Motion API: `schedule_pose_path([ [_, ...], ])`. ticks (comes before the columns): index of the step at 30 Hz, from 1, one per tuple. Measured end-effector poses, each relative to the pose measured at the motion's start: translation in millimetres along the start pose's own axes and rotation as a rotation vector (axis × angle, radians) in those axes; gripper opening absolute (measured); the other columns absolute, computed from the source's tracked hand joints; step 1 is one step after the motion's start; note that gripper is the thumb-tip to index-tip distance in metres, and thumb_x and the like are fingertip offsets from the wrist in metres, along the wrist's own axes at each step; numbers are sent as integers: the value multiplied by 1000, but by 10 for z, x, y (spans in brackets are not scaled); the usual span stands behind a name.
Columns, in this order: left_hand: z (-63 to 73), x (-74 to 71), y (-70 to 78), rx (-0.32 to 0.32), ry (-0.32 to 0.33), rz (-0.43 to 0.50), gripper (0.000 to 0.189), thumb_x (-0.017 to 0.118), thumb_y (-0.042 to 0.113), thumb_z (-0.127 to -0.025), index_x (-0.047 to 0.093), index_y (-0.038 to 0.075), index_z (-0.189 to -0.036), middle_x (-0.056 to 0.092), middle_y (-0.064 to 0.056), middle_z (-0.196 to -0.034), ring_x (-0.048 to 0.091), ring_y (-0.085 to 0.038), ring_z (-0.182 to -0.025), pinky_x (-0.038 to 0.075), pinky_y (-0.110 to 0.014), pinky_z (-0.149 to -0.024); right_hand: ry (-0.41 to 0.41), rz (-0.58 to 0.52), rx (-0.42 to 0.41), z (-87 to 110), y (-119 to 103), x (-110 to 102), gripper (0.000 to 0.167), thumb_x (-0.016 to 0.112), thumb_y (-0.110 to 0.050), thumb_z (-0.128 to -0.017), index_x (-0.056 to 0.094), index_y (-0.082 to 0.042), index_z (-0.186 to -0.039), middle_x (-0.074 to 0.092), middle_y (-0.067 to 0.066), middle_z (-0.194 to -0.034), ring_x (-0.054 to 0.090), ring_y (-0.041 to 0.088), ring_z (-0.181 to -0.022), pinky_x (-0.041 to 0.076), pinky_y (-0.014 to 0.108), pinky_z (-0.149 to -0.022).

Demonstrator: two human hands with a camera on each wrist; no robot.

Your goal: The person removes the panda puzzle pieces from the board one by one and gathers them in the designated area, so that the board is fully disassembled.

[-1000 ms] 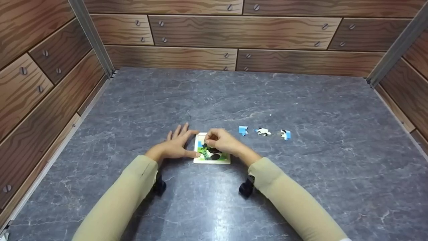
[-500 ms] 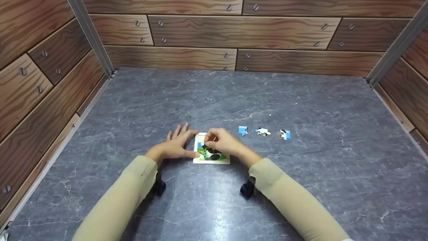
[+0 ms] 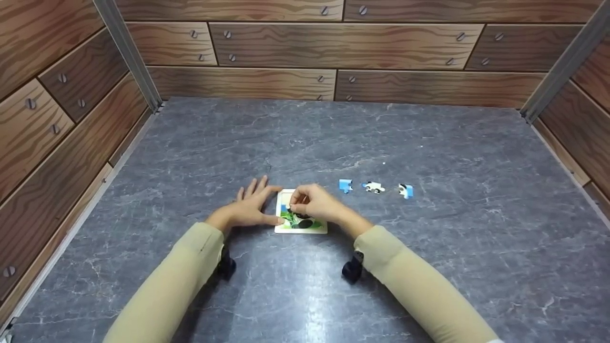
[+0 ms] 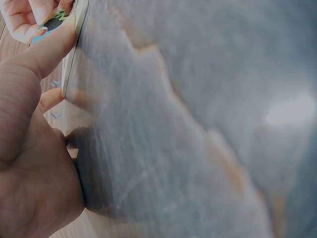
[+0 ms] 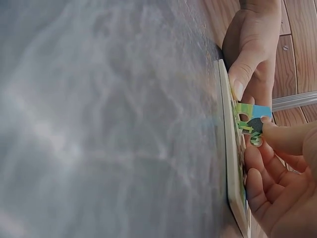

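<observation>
A small white-rimmed puzzle tray (image 3: 301, 232) with a green panda picture lies on the table. My left hand (image 3: 250, 208) is spread at its left side, thumb on the tray's near left part and forefinger at the far left corner. Over the tray, my right hand (image 3: 317, 205) pinches a jigsaw piece (image 5: 256, 121) between thumb and fingers. Blue, green and black show on this piece, which stands tilted up from the tray in the right wrist view. In the left wrist view, the piece (image 4: 51, 24) appears just beyond the left thumb. The right hand covers much of the tray's upper right.
Three loose jigsaw pieces lie in a row right of the tray: a blue one (image 3: 345, 186), a white and black one (image 3: 373, 187), and a blue, white and black one (image 3: 406, 191). Wood-patterned walls (image 3: 348, 45) enclose the grey marbled table (image 3: 190, 143).
The right thumb and fingers have shifted slightly left over the tray with the pinched jigsaw piece. The left hand and the loose pieces stay in place.
</observation>
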State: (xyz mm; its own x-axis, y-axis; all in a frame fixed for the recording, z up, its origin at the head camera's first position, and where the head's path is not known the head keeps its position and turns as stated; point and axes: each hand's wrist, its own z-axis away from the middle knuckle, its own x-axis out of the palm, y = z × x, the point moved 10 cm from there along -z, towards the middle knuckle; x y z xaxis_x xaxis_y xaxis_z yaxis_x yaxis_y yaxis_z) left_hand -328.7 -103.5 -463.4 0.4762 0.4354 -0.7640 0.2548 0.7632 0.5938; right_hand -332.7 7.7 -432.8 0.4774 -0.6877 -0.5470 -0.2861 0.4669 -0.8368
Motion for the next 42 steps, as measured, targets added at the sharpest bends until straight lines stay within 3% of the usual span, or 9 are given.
schedule_pose_path([
  [12,13,8,-8,-4,6,15,82,68,53,-77,28,29,-145,-15,-13,-153,-20,-33,-136,-17,-54,-104,37,-76,-66,78,-75,-122,8,63,-4,-85,62,3,-88,58,5,-78,52,11,-63,45,23,-57],
  [18,12,14,-4,-7,0,10,83,67,55,-77,27,29,-145,-16,-13,-153,-21,-32,-136,-17,-53,-104,49,-130,-40,136,17,-204,10,66,-6,-84,63,1,-90,59,4,-79,53,13,-66,48,25,-59],
  [22,11,21,-12,-11,-2,12,83,67,56,-77,27,30,-145,-16,-13,-153,-20,-32,-136,-17,-53,-104,29,-191,-33,235,9,-250,12,65,-4,-85,63,6,-93,60,6,-80,52,16,-66,46,26,-58],
  [29,17,8,-10,-11,6,11,82,68,54,-77,28,29,-145,-15,-13,-153,-20,-33,-136,-17,-53,-104,26,-136,-1,442,-104,-399,13,61,0,-87,62,11,-94,61,10,-81,55,26,-65,48,36,-60],
  [37,5,17,-14,-20,-8,20,83,67,57,-76,27,31,-145,-15,-11,-153,-20,-30,-137,-16,-52,-105,66,-101,29,495,273,-600,13,64,-7,-86,65,4,-94,61,6,-79,54,16,-63,47,29,-57],
  [42,-5,10,-14,-22,-13,13,83,66,58,-76,27,32,-145,-16,-10,-153,-21,-29,-137,-17,-52,-105,91,-74,43,571,382,-734,13,66,-10,-86,65,1,-91,60,4,-77,54,17,-62,46,26,-55],
])
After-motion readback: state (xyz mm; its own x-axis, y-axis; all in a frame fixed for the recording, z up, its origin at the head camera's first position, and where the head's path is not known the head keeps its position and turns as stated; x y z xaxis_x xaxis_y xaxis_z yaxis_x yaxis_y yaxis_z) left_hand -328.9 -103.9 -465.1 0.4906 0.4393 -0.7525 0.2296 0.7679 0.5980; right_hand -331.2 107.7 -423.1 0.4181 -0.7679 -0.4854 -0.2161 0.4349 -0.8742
